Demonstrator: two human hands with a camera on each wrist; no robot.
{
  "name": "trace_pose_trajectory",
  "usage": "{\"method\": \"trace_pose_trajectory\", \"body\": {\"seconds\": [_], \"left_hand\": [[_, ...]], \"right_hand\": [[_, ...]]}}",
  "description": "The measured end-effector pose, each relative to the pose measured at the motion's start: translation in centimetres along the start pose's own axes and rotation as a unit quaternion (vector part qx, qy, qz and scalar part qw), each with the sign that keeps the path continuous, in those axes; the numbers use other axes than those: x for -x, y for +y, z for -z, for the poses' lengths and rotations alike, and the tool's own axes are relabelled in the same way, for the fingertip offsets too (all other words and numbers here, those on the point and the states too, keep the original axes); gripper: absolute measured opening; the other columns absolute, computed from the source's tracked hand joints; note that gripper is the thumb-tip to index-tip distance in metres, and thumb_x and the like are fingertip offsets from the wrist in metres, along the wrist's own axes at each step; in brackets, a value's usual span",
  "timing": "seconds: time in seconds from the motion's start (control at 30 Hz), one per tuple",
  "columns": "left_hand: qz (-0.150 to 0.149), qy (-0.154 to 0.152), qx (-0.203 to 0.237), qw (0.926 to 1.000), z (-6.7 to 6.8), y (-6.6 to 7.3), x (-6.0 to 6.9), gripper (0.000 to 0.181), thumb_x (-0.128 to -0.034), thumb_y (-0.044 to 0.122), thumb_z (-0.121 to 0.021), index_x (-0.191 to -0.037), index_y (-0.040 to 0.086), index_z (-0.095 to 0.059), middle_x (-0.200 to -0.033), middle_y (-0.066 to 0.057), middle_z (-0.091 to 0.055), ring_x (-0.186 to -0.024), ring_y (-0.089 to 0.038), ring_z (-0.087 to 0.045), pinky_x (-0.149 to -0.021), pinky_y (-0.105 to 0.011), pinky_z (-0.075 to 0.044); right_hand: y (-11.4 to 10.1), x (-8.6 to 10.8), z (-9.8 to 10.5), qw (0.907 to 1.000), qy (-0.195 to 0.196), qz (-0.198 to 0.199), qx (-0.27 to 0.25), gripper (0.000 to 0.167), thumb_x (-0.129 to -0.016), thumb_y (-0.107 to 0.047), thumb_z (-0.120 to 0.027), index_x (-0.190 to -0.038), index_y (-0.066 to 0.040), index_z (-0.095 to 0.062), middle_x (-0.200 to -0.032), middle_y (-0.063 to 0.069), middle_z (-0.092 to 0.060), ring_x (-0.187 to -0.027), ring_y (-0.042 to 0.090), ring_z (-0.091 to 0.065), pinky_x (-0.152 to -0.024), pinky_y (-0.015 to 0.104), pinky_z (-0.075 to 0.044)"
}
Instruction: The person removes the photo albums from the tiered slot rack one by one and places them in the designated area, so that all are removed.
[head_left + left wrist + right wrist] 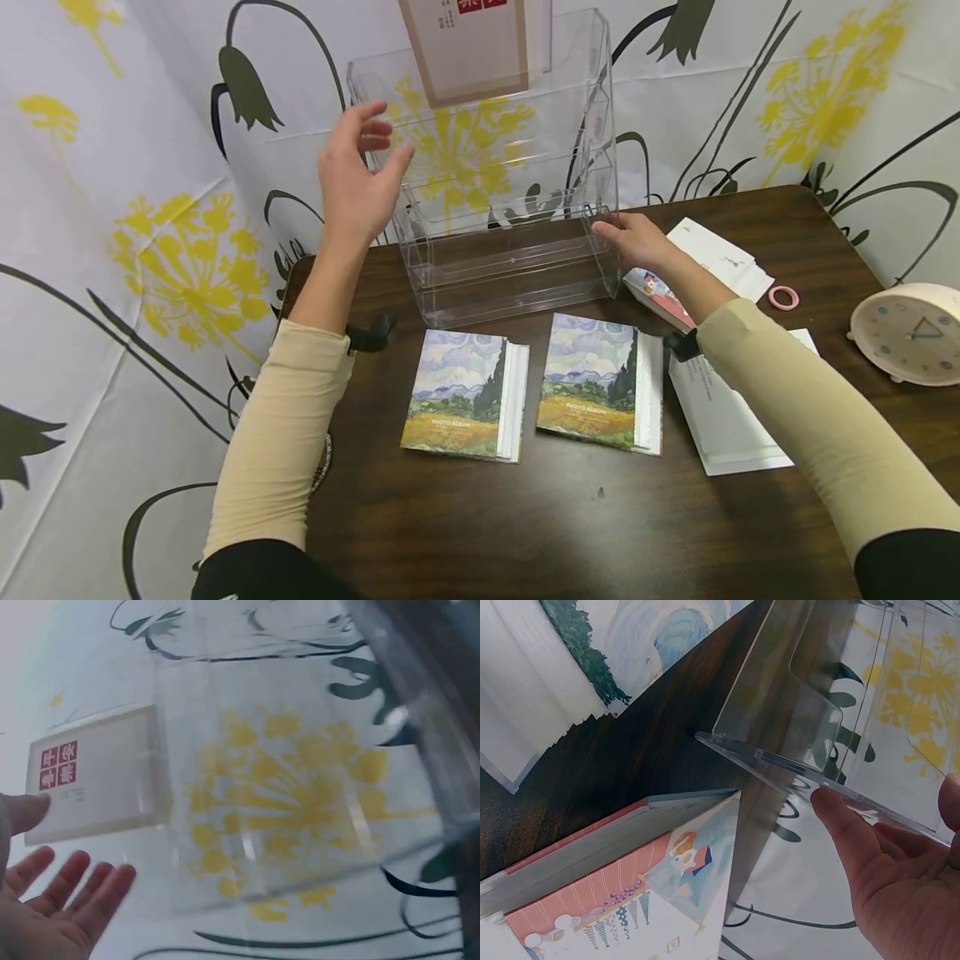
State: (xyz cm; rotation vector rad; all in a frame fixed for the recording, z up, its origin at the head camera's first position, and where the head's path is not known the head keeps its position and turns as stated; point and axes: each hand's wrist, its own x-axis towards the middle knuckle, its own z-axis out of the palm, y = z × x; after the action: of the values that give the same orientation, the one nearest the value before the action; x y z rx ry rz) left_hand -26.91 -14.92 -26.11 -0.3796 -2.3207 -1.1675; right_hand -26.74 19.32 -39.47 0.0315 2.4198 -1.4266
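A clear acrylic display rack (517, 292) with several stepped tiers stands at the back of the table. My right hand (637, 240) holds its right side wall; in the right wrist view the wall's edge runs between the thumb and fingers (840, 829). Beside the rack's upper left side, my left hand (360, 179) is raised with fingers spread and loosely bent, holding nothing. A beige card or booklet (480, 58) with red print stands in the top tier. Two photo albums (457, 392) with a painted landscape cover lie in front of the rack.
Right of the rack lie a pink illustrated book (660, 296), white booklets (716, 250), more white papers (720, 417) and a pink ring (783, 297). A round clock (911, 333) stands at the far right. Flower-patterned cloth (180, 275) hangs behind the table.
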Motion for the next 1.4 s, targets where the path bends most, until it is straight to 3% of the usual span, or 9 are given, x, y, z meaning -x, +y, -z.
{"method": "trace_pose_trajectory", "body": {"seconds": [0.1, 0.3, 0.47, 0.57, 0.67, 0.83, 1.03, 1.23, 1.4], "left_hand": [[0.022, -0.001, 0.041, 0.9989, -0.8, 1.1, -3.0, 0.046, -0.0915, 0.016, -0.069, -0.135, 0.012, -0.055, -0.121, -0.006, -0.063, -0.108, -0.017, -0.061, -0.093, -0.024, -0.045], [0.054, -0.027, 0.012, 0.9981, -1.8, 2.2, -8.4, 0.06, -0.0964, 0.023, -0.063, -0.15, 0.015, -0.037, -0.145, -0.003, -0.046, -0.129, -0.01, -0.046, -0.104, -0.016, -0.033], [0.086, -0.058, 0.116, 0.9878, -2.5, 3.8, -10.5, 0.057, -0.0963, 0.014, -0.063, -0.148, 0.014, -0.038, -0.146, -0.001, -0.045, -0.132, -0.009, -0.042, -0.101, -0.011, -0.033], [0.129, -0.067, 0.149, 0.9782, -3.0, 4.5, -10.7, 0.056, -0.0947, 0.014, -0.065, -0.144, 0.016, -0.041, -0.14, 0.0, -0.048, -0.129, -0.011, -0.046, -0.098, -0.011, -0.037], [0.154, -0.067, 0.128, 0.9775, -3.5, 4.8, -10.8, 0.054, -0.0938, 0.019, -0.068, -0.141, 0.017, -0.042, -0.135, 0.002, -0.049, -0.126, -0.007, -0.047, -0.095, -0.01, -0.037], [0.143, -0.071, 0.103, 0.9818, -4.1, 4.6, -11.1, 0.051, -0.0946, 0.022, -0.067, -0.141, 0.018, -0.045, -0.137, 0.004, -0.051, -0.126, -0.004, -0.045, -0.098, -0.008, -0.033], [0.086, -0.058, 0.111, 0.9885, -4.4, 4.1, -10.8, 0.043, -0.0944, 0.019, -0.067, -0.135, 0.016, -0.053, -0.133, 0.002, -0.057, -0.12, -0.006, -0.05, -0.099, -0.013, -0.035], [0.017, -0.04, 0.138, 0.9894, -4.4, 4.4, -9.1, 0.036, -0.0944, 0.009, -0.064, -0.128, 0.003, -0.056, -0.129, -0.007, -0.061, -0.118, -0.008, -0.056, -0.101, -0.017, -0.037], [-0.032, 0.016, 0.211, 0.9767, -3.9, 4.7, -7.9, 0.028, -0.0921, 0.002, -0.065, -0.12, -0.002, -0.059, -0.12, -0.012, -0.064, -0.112, -0.013, -0.061, -0.099, -0.022, -0.043]], "right_hand": [[-0.1, 0.0, 0.0, 1.0, -0.002, 0.001, 0.0, 0.063, -0.105, -0.038, -0.044, -0.149, 0.005, -0.031, -0.145, 0.029, -0.04, -0.13, 0.045, -0.042, -0.096, 0.051, -0.046], [-0.4, -0.3, -0.2, 0.9999, -0.005, 0.004, -0.009, 0.063, -0.105, -0.035, -0.044, -0.151, 0.004, -0.028, -0.146, 0.028, -0.039, -0.131, 0.044, -0.042, -0.097, 0.051, -0.045], [-0.4, -0.4, -0.1, 1.0, -0.001, 0.002, -0.005, 0.062, -0.105, -0.036, -0.044, -0.151, 0.003, -0.03, -0.145, 0.028, -0.041, -0.129, 0.043, -0.044, -0.096, 0.051, -0.047], [-0.4, -0.2, -0.1, 1.0, 0.0, 0.003, -0.001, 0.06, -0.105, -0.035, -0.044, -0.15, 0.004, -0.031, -0.144, 0.029, -0.042, -0.128, 0.044, -0.045, -0.095, 0.051, -0.048], [-0.3, 0.0, 0.1, 1.0, 0.003, 0.005, 0.002, 0.06, -0.106, -0.034, -0.044, -0.15, 0.004, -0.032, -0.143, 0.029, -0.042, -0.127, 0.044, -0.046, -0.095, 0.052, -0.047], [-0.2, 0.1, 0.2, 0.9997, 0.002, 0.015, 0.017, 0.061, -0.106, -0.034, -0.044, -0.15, 0.004, -0.03, -0.145, 0.028, -0.041, -0.127, 0.046, -0.046, -0.095, 0.053, -0.047], [-0.2, 0.1, 0.3, 0.9995, 0.005, 0.011, 0.028, 0.065, -0.105, -0.04, -0.043, -0.151, 0.003, -0.03, -0.147, 0.028, -0.039, -0.127, 0.046, -0.046, -0.095, 0.054, -0.047], [0.2, 0.0, 0.1, 0.9996, 0.003, 0.007, 0.029, 0.063, -0.104, -0.041, -0.044, -0.149, 0.003, -0.034, -0.146, 0.027, -0.041, -0.127, 0.044, -0.046, -0.094, 0.053, -0.047], [0.4, -0.1, 0.1, 0.9994, 0.005, 0.008, 0.034, 0.064, -0.104, -0.041, -0.043, -0.15, 0.002, -0.033, -0.147, 0.026, -0.04, -0.127, 0.044, -0.046, -0.094, 0.053, -0.048]]}}
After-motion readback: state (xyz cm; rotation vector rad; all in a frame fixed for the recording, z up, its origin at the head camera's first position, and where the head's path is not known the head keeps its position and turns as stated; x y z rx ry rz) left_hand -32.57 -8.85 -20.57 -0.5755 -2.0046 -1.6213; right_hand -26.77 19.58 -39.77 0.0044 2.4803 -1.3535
